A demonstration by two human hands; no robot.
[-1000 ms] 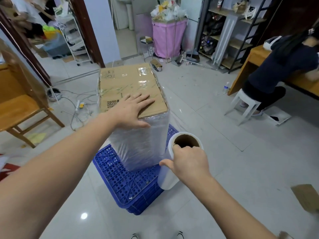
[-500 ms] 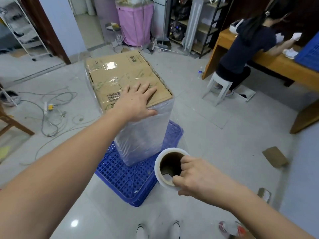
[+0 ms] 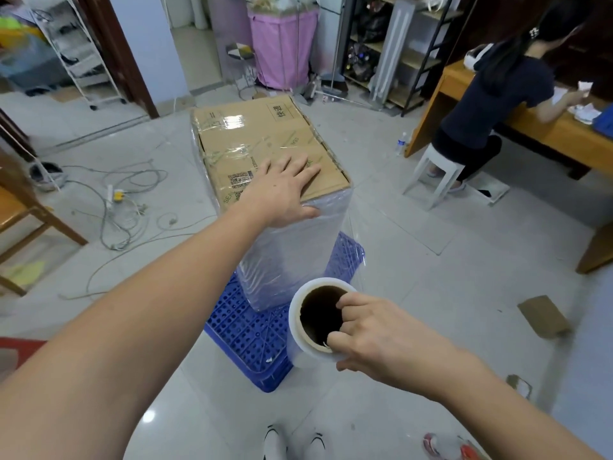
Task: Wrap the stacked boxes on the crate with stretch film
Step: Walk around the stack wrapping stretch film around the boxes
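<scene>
head view | worn on the person's head | faces forward and down, wide-angle | close above stacked boxes [image 3: 265,151] and crate [image 3: 252,333] | floor [image 3: 414,277] all round

The brown cardboard box top [image 3: 265,141] carries a black QR code and faint green print under glossy clear tape. The stack's sides wear cloudy, whitish stretch film [image 3: 292,247]. The blue plastic crate [image 3: 245,333] shows a grid of small holes. The white film roll [image 3: 315,322] has a dark brown cardboard core. The floor of pale grey glossy tiles [image 3: 431,260] is plain. A pink fabric bin [image 3: 282,48] stands behind.
</scene>
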